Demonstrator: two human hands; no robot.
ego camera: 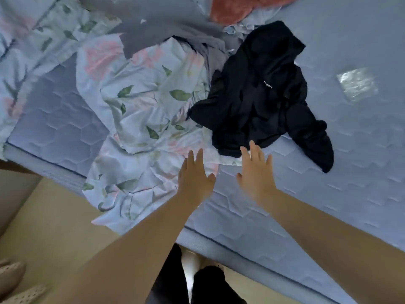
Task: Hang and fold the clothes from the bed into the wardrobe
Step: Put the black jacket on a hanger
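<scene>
A crumpled black zip-up garment (260,93) lies on the blue quilted mattress (328,194). My left hand (195,176) hovers with straight fingers over the floral sheet, just below and left of the garment. My right hand (255,172) stretches out flat, its fingertips at the garment's lower hem. Neither hand holds anything. A grey garment (157,31) lies bunched at the top, and a coral-red cloth (238,7) sits at the top edge.
A rumpled floral sheet (140,106) covers the bed's left half and hangs over its edge. A shiny clear plastic piece (357,83) lies on the mattress at right. Beige floor (54,227) and light perforated shoes (13,279) are at lower left.
</scene>
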